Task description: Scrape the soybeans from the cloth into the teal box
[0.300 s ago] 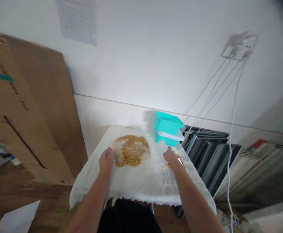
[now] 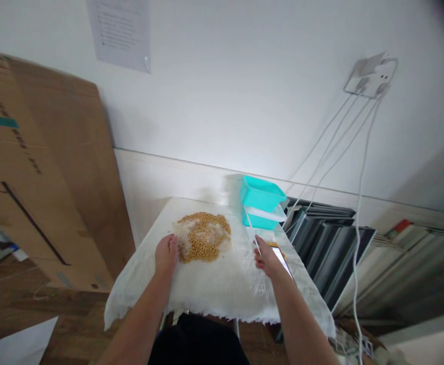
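My left hand (image 2: 166, 253) rests on the white cloth (image 2: 207, 291) at the left edge of a spread heap of yellow soybeans (image 2: 202, 246). Its fingers are curled together, and I see nothing in them. Paler, finer grains (image 2: 184, 234) lie among the beans, mostly at the heap's left and middle. To the right, my right hand (image 2: 265, 257) grips a thin white sheet (image 2: 253, 235), tilted up so that it shows nearly edge-on. Under that wrist lies a phone (image 2: 282, 261) with a lit screen, beside something orange (image 2: 272, 245) that is partly covered.
Stacked turquoise baskets (image 2: 262, 195) with a white layer between them stand at the table's back right. Dark panels (image 2: 321, 248) lean beyond the right edge. Cables (image 2: 359, 228) hang from a wall socket (image 2: 372, 76). A tall cardboard box (image 2: 62, 167) stands at left.
My right hand has turned and lifted the white sheet from nearly flat to edge-on, uncovering more of the phone. My left hand stays beside the soybeans.
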`<state>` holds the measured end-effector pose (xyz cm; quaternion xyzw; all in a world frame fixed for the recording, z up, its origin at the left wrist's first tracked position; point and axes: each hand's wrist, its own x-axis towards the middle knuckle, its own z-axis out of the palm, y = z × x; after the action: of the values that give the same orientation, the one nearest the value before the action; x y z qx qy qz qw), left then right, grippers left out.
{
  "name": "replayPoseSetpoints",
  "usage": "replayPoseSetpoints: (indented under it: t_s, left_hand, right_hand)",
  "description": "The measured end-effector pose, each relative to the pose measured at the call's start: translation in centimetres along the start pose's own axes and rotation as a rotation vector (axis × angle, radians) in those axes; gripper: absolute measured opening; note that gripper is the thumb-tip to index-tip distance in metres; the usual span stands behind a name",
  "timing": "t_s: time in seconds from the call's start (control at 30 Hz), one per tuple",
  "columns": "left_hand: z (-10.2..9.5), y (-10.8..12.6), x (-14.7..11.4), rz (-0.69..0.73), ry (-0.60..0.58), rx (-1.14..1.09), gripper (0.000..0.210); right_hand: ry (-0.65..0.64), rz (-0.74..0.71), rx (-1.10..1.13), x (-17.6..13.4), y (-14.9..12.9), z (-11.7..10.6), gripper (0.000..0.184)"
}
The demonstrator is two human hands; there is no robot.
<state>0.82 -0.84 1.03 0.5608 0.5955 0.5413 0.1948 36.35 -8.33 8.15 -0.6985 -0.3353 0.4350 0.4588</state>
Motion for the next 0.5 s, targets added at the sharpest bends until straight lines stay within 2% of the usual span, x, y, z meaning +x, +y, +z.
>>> replayPoseSetpoints:
  t_s: [0.03, 0.13, 0.17, 0.23, 0.3, 0.4, 0.5]
  left_hand:
    - [0.0, 0.5, -0.3, 0.059, 0.003, 0.027, 0.042]
    - [-0.1, 2.8, -1.4, 0.190, -0.011, 0.098, 0.040]
    - [0.0, 3.8, -1.8, 0.192, -0.065, 0.119, 0.042]
    - [0.4, 6.1, -2.6, 0.146, -0.272, 0.143, 0.050]
    - [1.1, 8.4, -3.1, 0.070, -0.439, 0.038, 0.056]
    - [2.7, 11.2, -3.7, -0.093, -0.717, -0.292, 0.050]
    - [3.8, 12.4, -4.1, -0.288, -0.781, -0.598, 0.051]
  right_hand:
    - [-0.118, 0.088, 0.192, -0.5, 0.1, 0.7, 0.035]
    - [-0.508, 0.152, 0.550, -1.7, 0.4, 2.5, 0.038]
    - [-0.615, 0.150, 0.606, -2.0, 0.4, 2.9, 0.042]
    - [-0.783, 0.135, 0.652, -2.6, 0.3, 3.7, 0.050]
    - [-0.895, 0.118, 0.660, -3.2, -0.1, 4.6, 0.055]
    - [-0.979, 0.111, 0.654, -4.3, -0.7, 6.3, 0.057]
    - [-0.986, 0.113, 0.555, -5.1, -1.0, 8.1, 0.055]
